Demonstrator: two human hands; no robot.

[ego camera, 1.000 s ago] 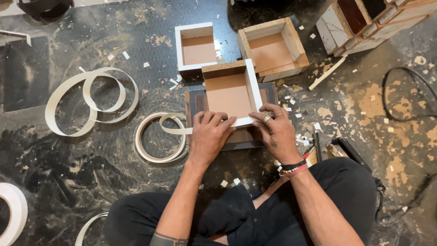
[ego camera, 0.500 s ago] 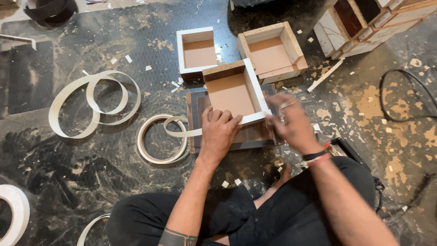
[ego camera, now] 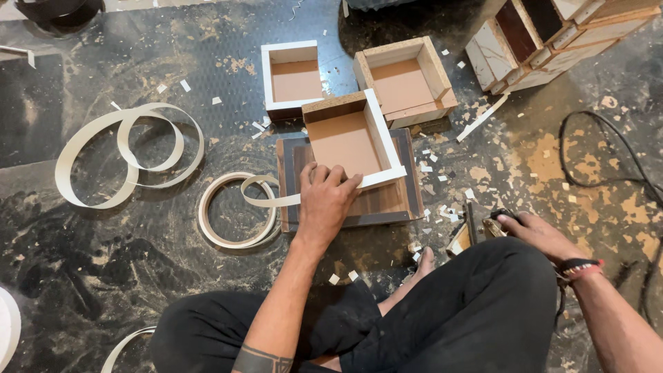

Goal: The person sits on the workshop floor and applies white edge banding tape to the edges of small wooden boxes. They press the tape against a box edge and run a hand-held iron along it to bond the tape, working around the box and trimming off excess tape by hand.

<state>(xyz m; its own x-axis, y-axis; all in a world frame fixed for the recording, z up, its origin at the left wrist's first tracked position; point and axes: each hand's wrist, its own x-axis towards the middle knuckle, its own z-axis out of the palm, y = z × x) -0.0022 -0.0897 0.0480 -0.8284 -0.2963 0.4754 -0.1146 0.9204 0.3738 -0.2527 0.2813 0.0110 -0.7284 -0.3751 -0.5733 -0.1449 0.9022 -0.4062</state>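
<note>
Two bare hands are working apart: the left hand (ego camera: pixel 326 197) is pressing flat, fingers spread, on the near edge of the open square wooden box (ego camera: pixel 349 138) with white edging, while the right hand (ego camera: pixel 535 231) is gripping a small dark tool (ego camera: pixel 487 224) beside the knee

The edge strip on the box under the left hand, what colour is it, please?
White, on the box; head view shows it.

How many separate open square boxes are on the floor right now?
3. One under the left hand on the dark board: box. A white-edged box behind it, and a bare chipboard box to its right. The stack at top right may hold more.
</note>
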